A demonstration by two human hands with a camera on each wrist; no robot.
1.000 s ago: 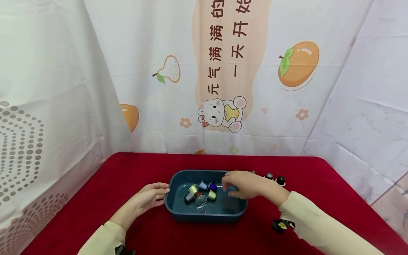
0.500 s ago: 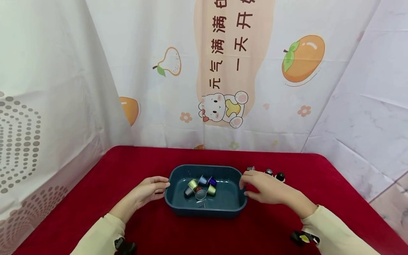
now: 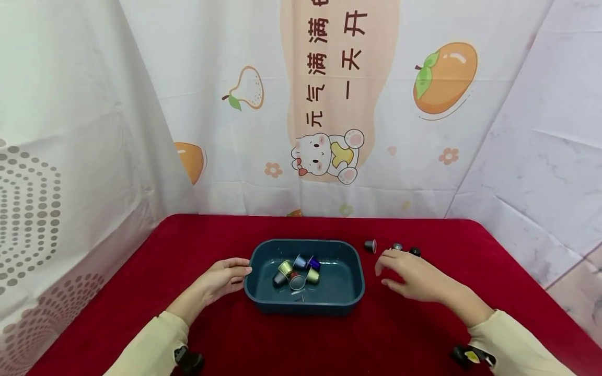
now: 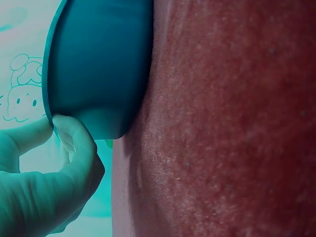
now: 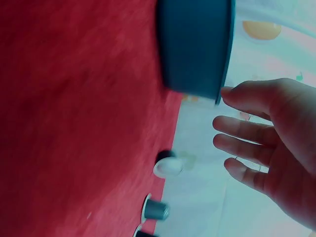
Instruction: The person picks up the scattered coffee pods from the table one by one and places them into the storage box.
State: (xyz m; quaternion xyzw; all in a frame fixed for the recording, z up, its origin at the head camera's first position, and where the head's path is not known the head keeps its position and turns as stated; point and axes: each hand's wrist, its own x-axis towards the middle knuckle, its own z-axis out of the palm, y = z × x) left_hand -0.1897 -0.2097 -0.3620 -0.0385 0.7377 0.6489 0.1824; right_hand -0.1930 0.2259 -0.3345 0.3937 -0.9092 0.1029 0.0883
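A dark blue rectangular plastic basin sits on the table with several coffee capsules inside: yellow, light blue, deep blue, green and dark grey among them. My left hand is at the basin's left rim; in the left wrist view its thumb and finger pinch that rim. Just right of the basin, my right hand hovers with loosely bent fingers and holds nothing. Behind it lie a grey capsule, a silver-topped one and a black one, partly covered by the hand.
Red cloth covers the table. A white printed curtain hangs right behind its far edge, and more white sheeting closes off the left and right sides.
My right hand has withdrawn from over the basin to the right, past its rim, bringing the grey capsule behind into full view. The left hand has stayed at the left rim.
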